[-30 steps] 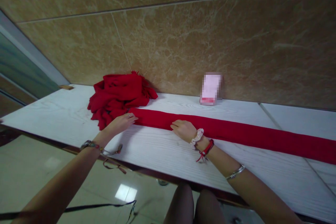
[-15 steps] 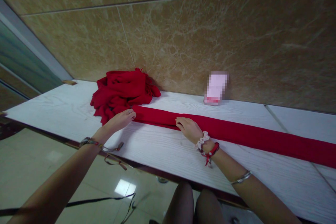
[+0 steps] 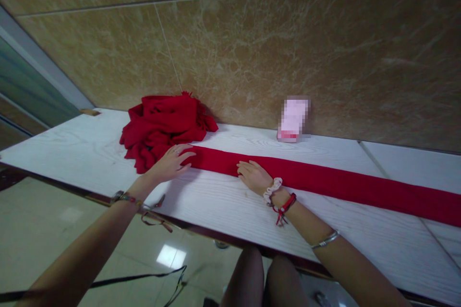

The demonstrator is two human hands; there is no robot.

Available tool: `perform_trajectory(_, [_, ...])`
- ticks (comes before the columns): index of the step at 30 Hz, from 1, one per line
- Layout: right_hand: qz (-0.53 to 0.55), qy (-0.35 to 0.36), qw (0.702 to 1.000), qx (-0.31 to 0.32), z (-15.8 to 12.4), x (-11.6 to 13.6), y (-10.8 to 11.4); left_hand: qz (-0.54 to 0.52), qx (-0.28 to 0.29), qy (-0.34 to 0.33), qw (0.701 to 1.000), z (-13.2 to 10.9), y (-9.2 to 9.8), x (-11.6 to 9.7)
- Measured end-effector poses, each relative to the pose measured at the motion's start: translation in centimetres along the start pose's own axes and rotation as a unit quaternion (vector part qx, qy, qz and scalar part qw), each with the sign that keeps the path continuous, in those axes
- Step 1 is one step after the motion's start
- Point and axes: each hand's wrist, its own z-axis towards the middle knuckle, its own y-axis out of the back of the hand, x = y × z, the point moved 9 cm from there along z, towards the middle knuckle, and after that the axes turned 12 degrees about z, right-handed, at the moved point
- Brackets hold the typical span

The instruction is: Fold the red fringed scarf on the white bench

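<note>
A red scarf (image 3: 334, 180) lies as a long, narrow folded strip across the white tabletop, running out of view on the right. At the strip's left end my left hand (image 3: 173, 162) rests with its fingers spread, touching the cloth. Farther right along the strip, my right hand (image 3: 255, 177) lies on its near edge, fingers stretched out over the fabric. Beside my left hand is a crumpled heap of red cloth (image 3: 163, 120) with a fringe. Whether heap and strip are one piece is hidden behind my left hand.
The white wooden tabletop (image 3: 212, 206) meets a brown marbled wall (image 3: 230, 57). A blurred-out pink, box-like object (image 3: 293, 120) leans on that wall. Seams cross the tabletop on the right. A dark strap (image 3: 137, 277) shows below the front edge, near my knees (image 3: 245, 278).
My left hand has gone from pinching the scarf to spreading its fingers on it. My right hand's fingers have straightened, and the fold's near edge now lies flatter. The view shifted slightly.
</note>
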Motion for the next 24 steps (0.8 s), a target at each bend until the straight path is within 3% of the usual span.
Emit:
perform_trajectory(2, [-0.01,0.002,1.0,0.006,-0.1,0.1,-0.2,-0.009,0.013,0.008,1.0,0.9,-0.3,-1.3])
perform_trajectory(7, [-0.045,-0.033,0.998,0.017,-0.9,-0.5,-0.3,-0.013,0.122,0.031,0.992,1.6,-3.7,-3.1])
perform_trajectory(12, [-0.047,-0.049,0.996,0.054,-1.3,-0.3,-0.2,-0.023,0.131,0.053,0.99,1.2,-4.2,-2.5])
perform_trajectory(14, [-0.046,-0.063,0.996,0.04,-1.1,-0.1,0.5,-0.029,0.135,0.073,0.988,1.8,-3.9,-2.8])
perform_trajectory(18, [-0.049,-0.136,0.989,-0.018,-1.2,-1.1,2.1,-0.044,0.106,0.053,0.992,4.5,-2.7,-5.8])
perform_trajectory(21, [-0.045,-0.192,0.98,0.001,-2.7,-2.8,1.8,-0.044,0.097,0.024,0.994,6.0,-2.7,-7.9])
perform_trajectory(24, [-0.05,-0.224,0.973,0.022,-5.5,-4.8,2.0,-0.03,0.085,0.01,0.996,6.2,-3.4,-8.4])
